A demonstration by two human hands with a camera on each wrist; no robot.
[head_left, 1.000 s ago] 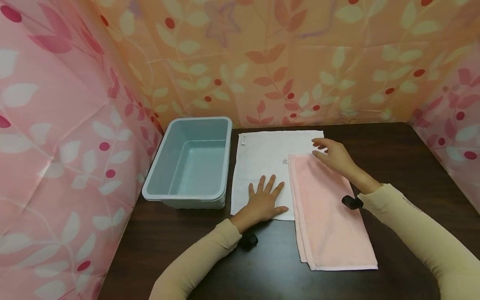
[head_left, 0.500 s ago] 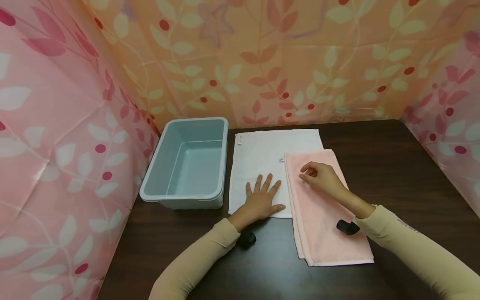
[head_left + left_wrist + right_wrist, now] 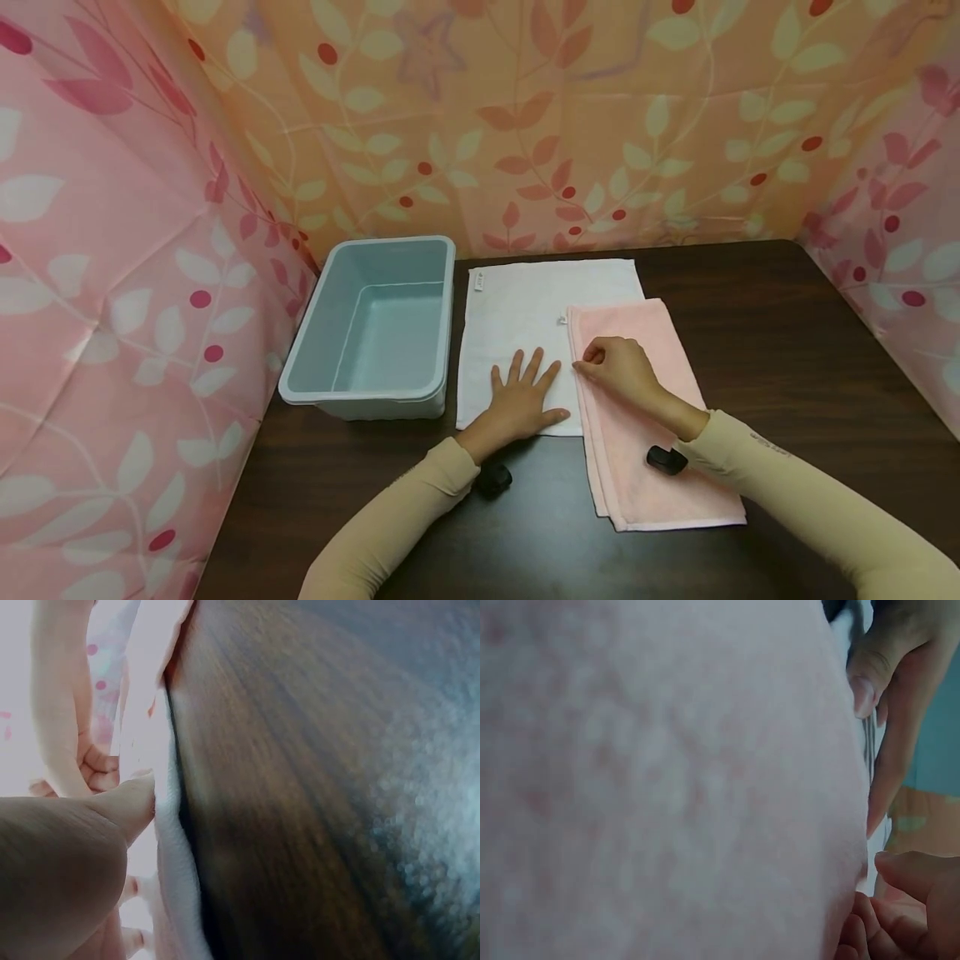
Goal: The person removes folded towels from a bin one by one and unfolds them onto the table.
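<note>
A white towel (image 3: pixel 525 300) lies flat on the table, its small tag at the far left corner. Over its right part lies a folded pink towel (image 3: pixel 667 467), which extends toward the near side. My left hand (image 3: pixel 519 407) rests on the white towel with fingers spread; its thumb (image 3: pixel 124 806) lies close to the near edge in the left wrist view. My right hand (image 3: pixel 624 372) is over the pink towel with curled fingers, thumb and fingertips at its left edge. In the right wrist view, whether these fingers (image 3: pixel 889 926) pinch the cloth is unclear.
A light blue plastic basin (image 3: pixel 397 333) with nothing in it stands left of the towels. The dark wooden table (image 3: pixel 765 333) extends to the right and toward me. Floral curtains (image 3: pixel 360 125) enclose the back and both sides.
My right hand has come from the far edge of the pink towel toward me and left, to that towel's left edge. My left hand stays put on the white towel.
</note>
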